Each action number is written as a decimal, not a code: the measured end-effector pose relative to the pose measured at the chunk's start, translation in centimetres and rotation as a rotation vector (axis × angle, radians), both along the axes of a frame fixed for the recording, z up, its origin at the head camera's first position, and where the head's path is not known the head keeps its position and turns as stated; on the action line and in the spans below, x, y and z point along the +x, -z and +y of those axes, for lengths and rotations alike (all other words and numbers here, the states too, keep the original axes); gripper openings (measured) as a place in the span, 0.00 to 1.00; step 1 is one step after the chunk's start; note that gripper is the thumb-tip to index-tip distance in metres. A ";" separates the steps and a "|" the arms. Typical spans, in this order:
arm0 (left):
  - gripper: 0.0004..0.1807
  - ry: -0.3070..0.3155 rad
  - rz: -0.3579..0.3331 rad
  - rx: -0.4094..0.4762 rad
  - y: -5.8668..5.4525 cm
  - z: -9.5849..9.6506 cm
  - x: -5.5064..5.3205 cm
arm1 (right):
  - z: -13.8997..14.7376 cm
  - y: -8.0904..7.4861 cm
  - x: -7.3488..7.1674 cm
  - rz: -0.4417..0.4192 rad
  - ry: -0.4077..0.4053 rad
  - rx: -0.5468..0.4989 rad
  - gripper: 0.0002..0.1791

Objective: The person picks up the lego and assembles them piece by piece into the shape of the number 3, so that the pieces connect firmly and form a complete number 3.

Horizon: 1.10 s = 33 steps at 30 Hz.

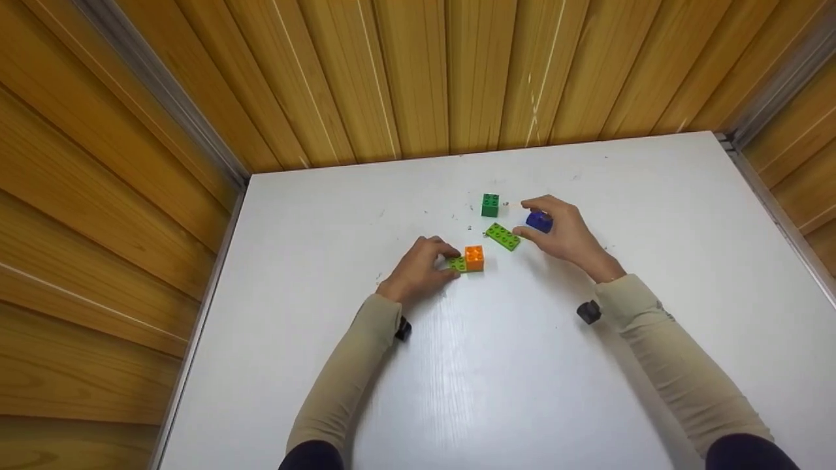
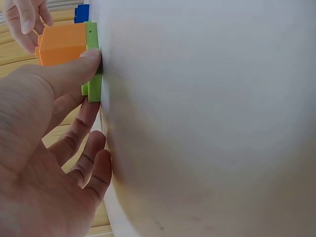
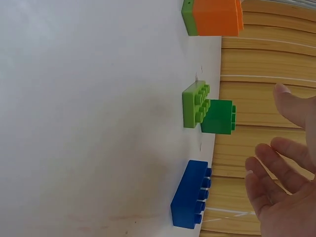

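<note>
My left hand (image 1: 423,269) pinches a flat light green brick (image 2: 94,89) between thumb and fingers. An orange brick (image 1: 475,257) sits on that flat brick's right end. Over a blue brick (image 3: 190,195) hovers my right hand (image 1: 563,232), thumb and fingers spread apart with nothing between them. In the head view this hand partly covers the blue brick. Beside the right thumb lies a second flat light green brick (image 1: 503,236), studs up. A dark green brick (image 1: 490,205) stands just behind it.
The white table (image 1: 313,261) ends at yellow wood-look panels (image 1: 418,78) behind and at the left side. Small dark marks dot its surface. A black wrist camera (image 1: 589,312) hangs under the right sleeve.
</note>
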<state>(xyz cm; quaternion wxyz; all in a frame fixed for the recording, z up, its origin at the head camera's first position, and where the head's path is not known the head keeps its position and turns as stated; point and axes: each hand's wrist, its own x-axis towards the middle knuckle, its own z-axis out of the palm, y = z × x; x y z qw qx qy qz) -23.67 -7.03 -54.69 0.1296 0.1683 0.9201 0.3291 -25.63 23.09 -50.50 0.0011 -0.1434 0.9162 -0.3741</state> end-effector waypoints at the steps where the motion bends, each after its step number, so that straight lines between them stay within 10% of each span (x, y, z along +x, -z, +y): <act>1: 0.18 0.000 -0.001 0.003 0.0 0.0 0.0 | 0.2 0.1 -0.1 -0.004 0.004 0.006 0.35; 33: 0.17 0.007 0.011 0.037 0.2 -0.1 0.0 | 4.2 3.8 -1.7 -0.124 0.124 0.042 0.34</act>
